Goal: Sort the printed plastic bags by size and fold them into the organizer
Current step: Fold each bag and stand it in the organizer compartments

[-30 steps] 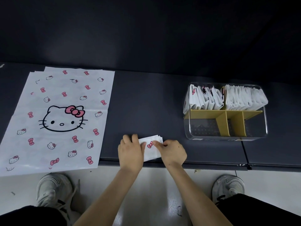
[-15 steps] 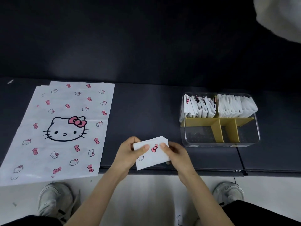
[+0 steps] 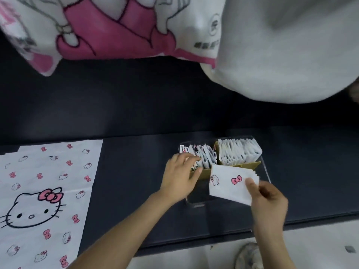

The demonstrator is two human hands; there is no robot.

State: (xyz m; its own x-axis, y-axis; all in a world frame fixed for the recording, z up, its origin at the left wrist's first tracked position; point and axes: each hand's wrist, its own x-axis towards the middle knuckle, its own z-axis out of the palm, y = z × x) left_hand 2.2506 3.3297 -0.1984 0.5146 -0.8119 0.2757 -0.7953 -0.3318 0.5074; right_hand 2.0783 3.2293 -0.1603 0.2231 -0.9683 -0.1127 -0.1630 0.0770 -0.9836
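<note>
My right hand [image 3: 267, 197] pinches a folded white bag [image 3: 231, 184] printed with a pink bow and a cat face, holding it just above the front of the clear organizer [image 3: 265, 171]. The organizer has tan dividers; its two back compartments hold upright folded bags [image 3: 238, 153]. My left hand [image 3: 179, 176] reaches into the back-left compartment, fingers pressing against the folded bags [image 3: 206, 157] there. A stack of large flat printed bags [image 3: 41, 191] lies on the dark table at the left.
The dark table [image 3: 136, 181] runs across the view, its front edge near my forearms. A white and pink printed garment [image 3: 174, 32] hangs over the top of the frame. A shoe [image 3: 246, 256] shows on the pale floor below.
Both hands left the table's front edge and moved right to the organizer. My left hand let go of the folded bag and reached into the back-left compartment; my right hand alone holds the bag.
</note>
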